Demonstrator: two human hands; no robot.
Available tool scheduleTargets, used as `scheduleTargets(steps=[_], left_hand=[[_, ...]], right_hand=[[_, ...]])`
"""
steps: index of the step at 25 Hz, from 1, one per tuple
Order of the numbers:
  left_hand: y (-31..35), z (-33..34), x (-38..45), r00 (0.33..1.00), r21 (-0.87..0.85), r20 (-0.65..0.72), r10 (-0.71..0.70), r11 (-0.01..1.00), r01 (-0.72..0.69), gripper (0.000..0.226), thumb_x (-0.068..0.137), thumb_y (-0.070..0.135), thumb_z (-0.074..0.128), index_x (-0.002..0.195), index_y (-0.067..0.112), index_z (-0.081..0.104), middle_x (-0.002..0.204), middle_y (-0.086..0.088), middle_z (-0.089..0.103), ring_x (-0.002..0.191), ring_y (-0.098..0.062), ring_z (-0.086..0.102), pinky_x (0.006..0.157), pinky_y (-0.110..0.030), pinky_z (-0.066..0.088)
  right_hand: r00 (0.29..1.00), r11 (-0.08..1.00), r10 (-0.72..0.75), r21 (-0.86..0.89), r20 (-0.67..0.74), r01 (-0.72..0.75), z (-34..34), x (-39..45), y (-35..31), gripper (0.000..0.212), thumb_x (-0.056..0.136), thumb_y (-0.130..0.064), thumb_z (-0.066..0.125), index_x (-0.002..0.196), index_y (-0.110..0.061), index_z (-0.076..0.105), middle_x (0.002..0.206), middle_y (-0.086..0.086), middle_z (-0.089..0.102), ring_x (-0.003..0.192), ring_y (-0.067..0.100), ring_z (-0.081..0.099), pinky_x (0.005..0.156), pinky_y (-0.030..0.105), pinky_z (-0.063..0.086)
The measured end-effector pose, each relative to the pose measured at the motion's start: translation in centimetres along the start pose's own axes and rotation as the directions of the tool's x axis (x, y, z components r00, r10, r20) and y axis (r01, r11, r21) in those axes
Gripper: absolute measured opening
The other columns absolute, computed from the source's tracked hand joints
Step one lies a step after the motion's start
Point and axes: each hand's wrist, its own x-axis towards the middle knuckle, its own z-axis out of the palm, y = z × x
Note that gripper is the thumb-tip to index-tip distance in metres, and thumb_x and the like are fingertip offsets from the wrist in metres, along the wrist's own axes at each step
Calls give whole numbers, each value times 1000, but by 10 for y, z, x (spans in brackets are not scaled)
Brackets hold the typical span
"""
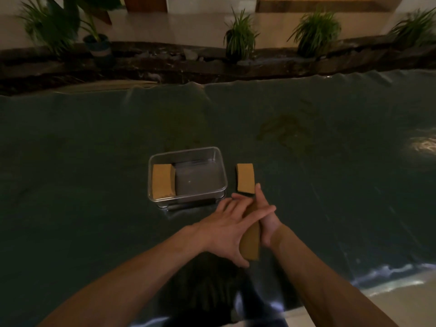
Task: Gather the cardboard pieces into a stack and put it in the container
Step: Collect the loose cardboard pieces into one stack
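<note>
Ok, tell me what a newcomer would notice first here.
Both hands press a stack of cardboard between them at centre front: the left hand on top, the right hand beside it. Just beyond sits a clear container with one cardboard piece at its left end. Another piece lies on the dark sheet to the container's right.
</note>
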Motion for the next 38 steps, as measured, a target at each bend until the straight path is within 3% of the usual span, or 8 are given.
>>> scheduleTargets(steps=[4,9,18,22,27,30,34,38], left_hand=[[-2,-14,42,995,2,-57,-85,996,85,130,59,50,79,147,56,-17,153,1,10,138,-29,18,111,-50,16],[6,-21,97,980,10,-92,-178,984,180,134,54,54,79,147,57,-17,149,10,9,135,-28,21,110,-50,20],[27,-21,156,962,51,-112,-248,966,254,132,54,58,79,147,56,-15,144,10,10,132,-25,20,109,-52,21],[20,-23,161,979,82,-27,-204,975,206,129,57,58,78,149,55,-13,148,8,8,136,-30,19,108,-54,23],[6,-18,170,990,99,-40,-138,985,141,126,56,60,77,152,52,-3,150,1,14,131,-27,19,103,-52,27],[-16,-24,176,992,105,-25,-124,986,126,126,57,56,79,151,54,-6,152,-1,13,134,-30,18,106,-56,25],[-63,-43,177,976,163,-13,-216,963,216,130,60,53,81,150,53,-13,153,-2,10,137,-32,16,110,-58,24],[-99,-43,183,968,217,24,-250,946,239,128,60,59,79,151,47,-11,153,-7,11,138,-37,19,111,-56,25]], right_hand=[[992,996,59,58,109,-65,-19,1,-24,72,87,-77,34,103,-24,80,114,18,73,101,34,72,87,51,58],[989,992,84,81,120,-94,-49,12,-58,62,88,-74,39,109,-28,76,119,19,71,117,38,62,106,60,42],[986,993,107,35,131,-112,-97,42,-97,61,82,-80,38,95,-36,78,102,12,78,100,32,72,81,49,59],[967,980,192,25,167,-198,-106,54,-108,80,76,-87,35,95,-26,82,106,18,76,101,37,71,86,51,56],[976,978,207,-44,64,-204,-100,78,-121,77,82,-81,35,103,-17,72,82,17,78,70,31,76,55,36,57],[978,980,195,-55,70,-192,-92,90,-127,80,78,-86,35,95,-22,79,87,16,78,79,32,75,61,40,59],[991,987,85,-147,105,-69,-81,105,-127,50,86,-70,50,101,-28,75,108,9,76,103,27,69,86,49,57],[997,884,-82,-463,0,73,-81,123,-123,17,87,-36,69,93,-20,71,88,2,76,70,9,73,54,21,55]])
